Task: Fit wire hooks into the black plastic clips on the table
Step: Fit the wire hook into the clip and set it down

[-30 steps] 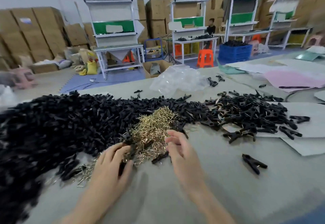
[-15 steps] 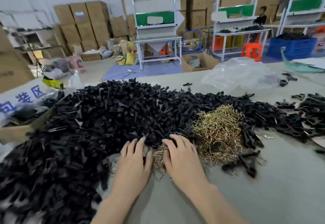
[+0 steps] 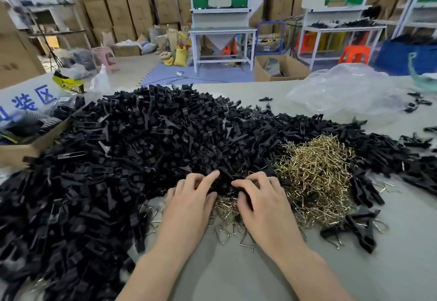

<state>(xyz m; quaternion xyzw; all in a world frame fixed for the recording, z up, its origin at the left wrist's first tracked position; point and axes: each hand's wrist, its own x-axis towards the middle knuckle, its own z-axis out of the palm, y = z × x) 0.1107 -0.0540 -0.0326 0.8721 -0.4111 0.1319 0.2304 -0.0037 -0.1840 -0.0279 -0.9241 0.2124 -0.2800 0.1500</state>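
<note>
Black plastic clips (image 3: 146, 149) in a great heap fill the left and middle of your grey table (image 3: 236, 277), and a thinner band of them runs on to the right edge. Brass-coloured wire hooks (image 3: 316, 173) sit in a tangled mound just right of your hands, hemmed in by clips on the far side and the right. A few loose hooks (image 3: 227, 225) lie scattered on the bare table between your wrists. A crumpled clear plastic bag (image 3: 343, 90) lies beyond the clips, far right. An open cardboard box (image 3: 21, 151) butts against the heap on the left, and clips spill up to its wall. Off the table you've got white workbenches (image 3: 222, 31), an orange stool (image 3: 354, 53) and stacked brown cartons (image 3: 118, 0).

Writing now: a white sign (image 3: 28, 99) by the box carries blue Chinese characters, "装区" readable, the rest cut off. The print on a yellow-and-black packet (image 3: 68, 84) is too small to read.

Your left hand (image 3: 189, 206) has its fingers loosely bent, the fingertips (image 3: 214, 174) resting on the near edge of the clips, nothing visibly gripped. Your right hand (image 3: 262, 203), close beside it, curls its fingers down into the same clips; I cannot tell whether it pinches one.
</note>
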